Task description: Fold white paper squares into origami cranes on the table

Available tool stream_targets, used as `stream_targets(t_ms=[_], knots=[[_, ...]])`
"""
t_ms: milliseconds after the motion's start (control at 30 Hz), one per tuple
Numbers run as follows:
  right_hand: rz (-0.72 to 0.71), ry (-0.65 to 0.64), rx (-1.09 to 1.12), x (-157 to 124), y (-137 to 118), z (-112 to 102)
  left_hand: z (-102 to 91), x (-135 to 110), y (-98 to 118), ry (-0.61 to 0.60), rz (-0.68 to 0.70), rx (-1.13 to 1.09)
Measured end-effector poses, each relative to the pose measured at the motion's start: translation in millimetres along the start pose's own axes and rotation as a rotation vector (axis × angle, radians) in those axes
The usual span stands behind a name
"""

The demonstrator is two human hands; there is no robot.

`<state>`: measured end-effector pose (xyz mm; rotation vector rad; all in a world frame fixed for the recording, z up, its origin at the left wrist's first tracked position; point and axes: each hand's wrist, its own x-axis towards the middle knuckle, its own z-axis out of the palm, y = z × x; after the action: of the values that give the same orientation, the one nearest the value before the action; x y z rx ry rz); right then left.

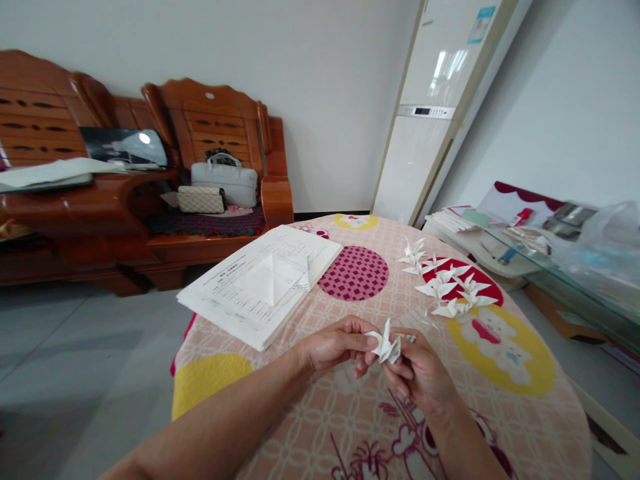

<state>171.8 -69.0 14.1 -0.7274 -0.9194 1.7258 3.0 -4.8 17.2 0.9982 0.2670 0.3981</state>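
Between my hands, above the table, is a small folded paper crane (384, 348) of white printed paper. My left hand (345, 343) pinches one side of it between thumb and fingers. On the other side my right hand (415, 363) is closed on the crane, with its fingers partly behind the paper. Several finished paper cranes (450, 283) stand in a cluster on the tablecloth to the right. At the left lies a stack of printed paper (225, 293), with a creased square sheet (273, 280) on top.
A patterned cloth covers the round table (300, 413). Left of it stand wooden chairs (215, 120) with a grey bag (225, 181) on one seat. A glass side table (565, 273) with papers and a plastic bag is at right. Behind stands a tall white air conditioner (420, 133).
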Motion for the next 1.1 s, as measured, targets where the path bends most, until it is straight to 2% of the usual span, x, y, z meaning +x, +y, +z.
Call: stream_targets(t_ms=[567,667,800,967,1100], knots=[[0.065,-0.033,0.013,0,4,-7,-6.9,-2,-1,-0.050,-0.061,0.036],[0.009,0.022,0.001,3,4,-3,-4.8,0,-2,0.006,0.010,0.005],[-0.140,0.177,-0.051,5,5,6,-0.5,4,-3,0.095,0.137,0.032],[-0.279,0.344,-0.152,6,8,12,3.8,7,-5,0.196,0.292,0.257],[-0.348,0.411,-0.173,7,11,13,8.4,9,-7,0.284,0.392,0.394]])
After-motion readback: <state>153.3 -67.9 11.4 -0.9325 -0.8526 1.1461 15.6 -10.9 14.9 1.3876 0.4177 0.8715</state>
